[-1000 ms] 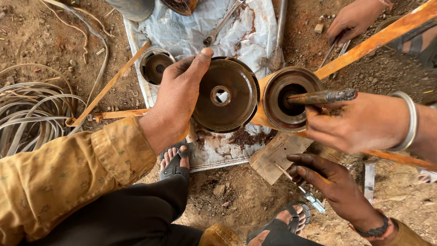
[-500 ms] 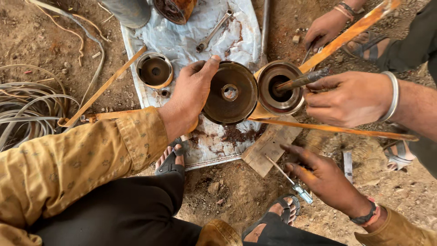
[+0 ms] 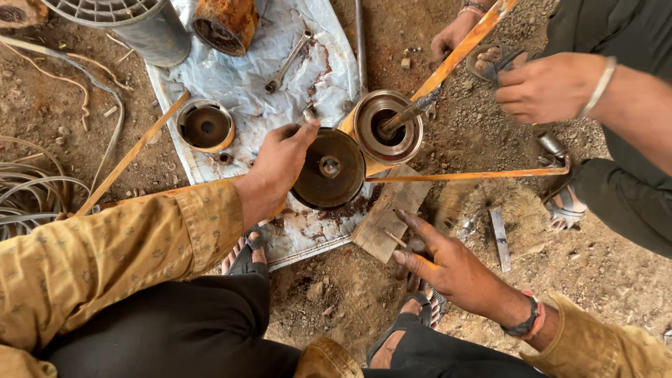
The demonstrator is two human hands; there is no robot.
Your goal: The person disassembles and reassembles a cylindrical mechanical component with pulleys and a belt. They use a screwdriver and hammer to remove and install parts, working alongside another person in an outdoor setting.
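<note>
Left hand (image 3: 276, 164) grips the rim of the dark metal disc (image 3: 327, 169) on the plastic sheet (image 3: 238, 77), jammed right against the steel cup (image 3: 387, 127). Right hand (image 3: 448, 266) hovers empty, fingers spread, over open dirt by the wood block (image 3: 389, 217); half a second ago it sat closer to that block.

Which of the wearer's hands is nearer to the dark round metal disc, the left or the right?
Left. The left hand grips the rim of the dark round metal disc; the right hand hovers below it, apart, over the wooden block.

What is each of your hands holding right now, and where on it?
Left hand grips the dark round disc by its left rim. Right hand holds nothing, hovering open near the wooden block.
</note>
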